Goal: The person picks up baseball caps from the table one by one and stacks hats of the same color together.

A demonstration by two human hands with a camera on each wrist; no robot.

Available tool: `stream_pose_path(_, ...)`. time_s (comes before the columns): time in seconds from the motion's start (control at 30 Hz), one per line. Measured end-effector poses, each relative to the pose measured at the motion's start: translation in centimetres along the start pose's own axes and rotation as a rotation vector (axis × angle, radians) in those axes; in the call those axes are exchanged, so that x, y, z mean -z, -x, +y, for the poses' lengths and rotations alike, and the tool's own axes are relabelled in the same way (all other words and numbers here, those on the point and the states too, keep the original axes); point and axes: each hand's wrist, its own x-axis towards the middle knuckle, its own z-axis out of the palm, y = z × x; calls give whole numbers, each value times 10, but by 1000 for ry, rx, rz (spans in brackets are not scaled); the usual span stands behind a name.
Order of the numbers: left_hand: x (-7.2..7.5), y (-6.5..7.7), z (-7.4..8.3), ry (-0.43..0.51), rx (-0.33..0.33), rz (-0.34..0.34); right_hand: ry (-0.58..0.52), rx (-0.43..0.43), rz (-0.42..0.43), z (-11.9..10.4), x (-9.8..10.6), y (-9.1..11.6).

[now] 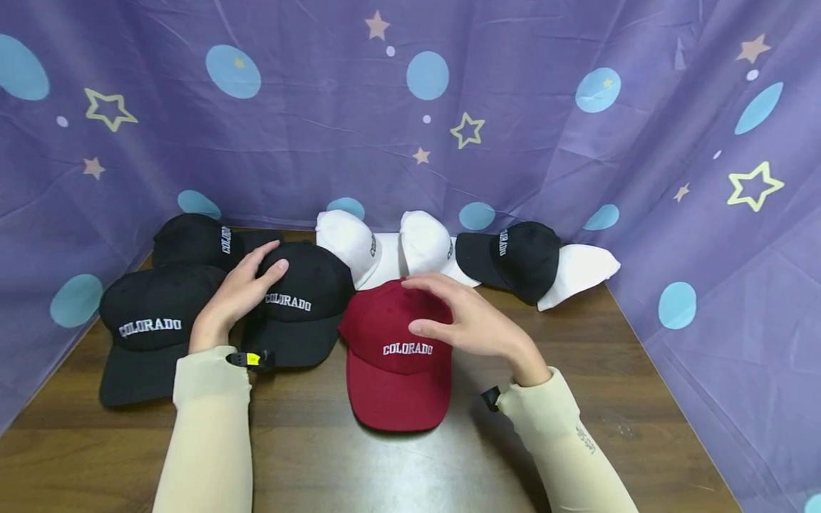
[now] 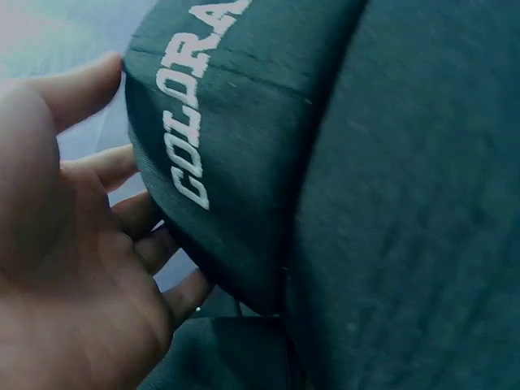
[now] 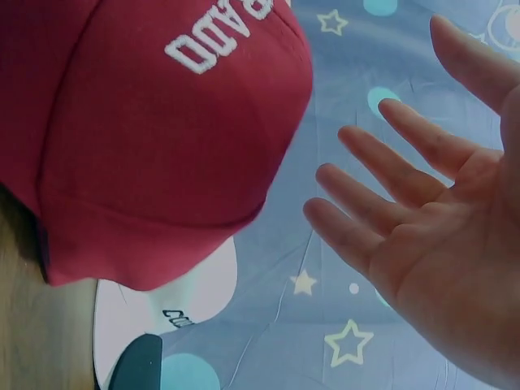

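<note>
A black cap [image 1: 311,274] with white COLORADO lettering sits left of the middle, brim toward me. My left hand [image 1: 237,291] is at its left side; in the left wrist view the thumb and loosely bent fingers [image 2: 77,93] lie along the crown's edge, without a grip around it. Beside it is a dark red cap [image 1: 394,320], also lettered COLORADO. Over that cap's right side hovers my right hand [image 1: 484,320]. Its fingers [image 3: 406,175] are spread and nearly straight in the right wrist view, apart from the red crown [image 3: 179,146] and holding nothing.
Two more black caps [image 1: 160,296] stand at the left, one behind the other. Along the back are white caps [image 1: 346,239] and a black cap [image 1: 529,256], with a white one [image 1: 580,271] at far right. A purple curtain [image 1: 513,178] surrounds the wooden table [image 1: 308,434].
</note>
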Motion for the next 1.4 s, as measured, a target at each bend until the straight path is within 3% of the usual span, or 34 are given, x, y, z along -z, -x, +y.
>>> stream_pose_path(0.3, -1, 0, -5, 42, 0, -42, 45, 19, -35, -1, -8, -3)
stream_pose_path(0.77, 17, 11, 1, -66, -1, -1, 42, 13, -39, -1, -9, -4)
stream_pose_path(1.17, 42, 31, 28, -121, -20, 44, 48, 21, -32, 3, -8, -3)
stream_pose_path(1.4, 52, 42, 49, -65, -104, 53, 46, 12, -32, 3, -8, -3)
